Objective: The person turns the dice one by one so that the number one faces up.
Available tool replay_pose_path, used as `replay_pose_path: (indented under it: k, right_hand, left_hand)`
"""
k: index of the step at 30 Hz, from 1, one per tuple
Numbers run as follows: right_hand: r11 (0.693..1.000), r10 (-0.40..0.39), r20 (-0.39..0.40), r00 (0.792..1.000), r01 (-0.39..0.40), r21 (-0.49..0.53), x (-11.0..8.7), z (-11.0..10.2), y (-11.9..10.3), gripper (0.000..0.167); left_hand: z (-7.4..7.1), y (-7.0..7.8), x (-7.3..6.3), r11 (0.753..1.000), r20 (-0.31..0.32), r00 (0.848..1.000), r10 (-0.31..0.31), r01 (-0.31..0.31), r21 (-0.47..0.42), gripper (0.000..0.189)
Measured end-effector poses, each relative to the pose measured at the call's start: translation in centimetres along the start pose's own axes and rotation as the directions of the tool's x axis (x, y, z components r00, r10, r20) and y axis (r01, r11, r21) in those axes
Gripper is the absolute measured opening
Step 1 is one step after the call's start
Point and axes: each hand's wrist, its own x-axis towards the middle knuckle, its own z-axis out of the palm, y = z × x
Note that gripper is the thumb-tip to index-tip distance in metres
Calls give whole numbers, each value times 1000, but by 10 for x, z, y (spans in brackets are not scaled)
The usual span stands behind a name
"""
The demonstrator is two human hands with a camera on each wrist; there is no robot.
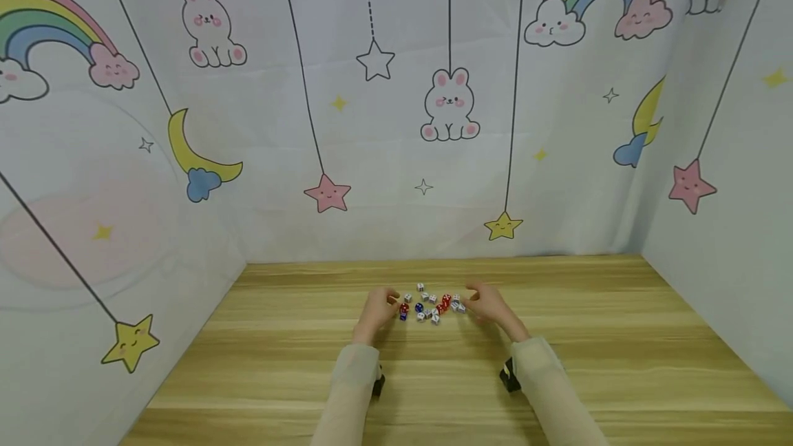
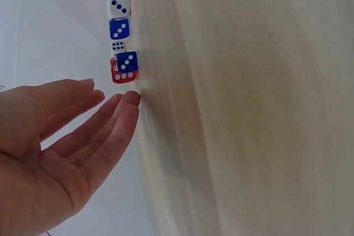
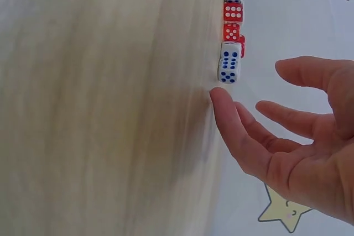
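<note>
White, red and blue dice lie loosely grouped on the wooden table between my two hands. In the head view my left hand (image 1: pixel 374 310) is at the group's left side, beside a red die (image 1: pixel 404 308) and a dark blue die (image 1: pixel 403 316). Its relaxed fingers hold nothing; in the left wrist view their tips are close to a blue die (image 2: pixel 126 62). At the group's right side is my right hand (image 1: pixel 488 305), fingers loosely bent and spread. The right wrist view shows a fingertip just short of a white die (image 3: pixel 228 74), with red dice (image 3: pixel 233 11) farther along.
Wood-grain tabletop (image 1: pixel 446 377) extends all around the dice. A white printed cloth (image 1: pixel 396 232) with stars, rabbits and rainbows hangs behind the table and along both sides. Each wrist wears a black device (image 1: pixel 510 375) near its sleeve.
</note>
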Motion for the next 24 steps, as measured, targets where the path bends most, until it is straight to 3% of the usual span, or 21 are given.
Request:
replay_pose_path:
  k: [1,3,5,7,9,11,15,18,21,24]
  right_hand:
    - [1000,17,5,1000,-17,16,0,0,0,47]
    - [997,49,11,999,-50,52,0,1,1,45]
    - [992,79,12,997,-80,94,-1,2,2,43]
    - [987,98,13,995,-99,128,0,3,4,41]
    - [977,120,19,993,-121,174,0,4,6,38]
    - [969,131,29,991,-134,209,1,5,7,36]
    - [948,139,71,988,-153,279,2,6,8,34]
    - [938,138,86,987,-158,307,3,7,9,33]
    - [932,140,86,986,-160,324,4,8,10,33]
    - [928,143,83,986,-163,335,5,8,11,31]
  left_hand:
    - [16,-23,12,1000,17,1000,-14,14,-25,20]
    - [38,-54,28,998,49,998,-39,41,-55,20]
    - [46,-63,33,995,72,996,-57,63,-78,19]
    - [39,-51,27,994,79,996,-47,54,-92,18]
    - [16,-16,11,993,83,995,-55,63,-95,14]
    - [-18,34,-15,991,90,995,-50,60,-122,13]
    - [-101,158,-73,958,145,977,-158,187,-218,16]
    - [-142,221,-104,928,167,959,-227,265,-260,19]
    - [-157,242,-116,919,174,953,-249,289,-269,22]
    - [-158,244,-117,918,187,948,-259,301,-258,22]
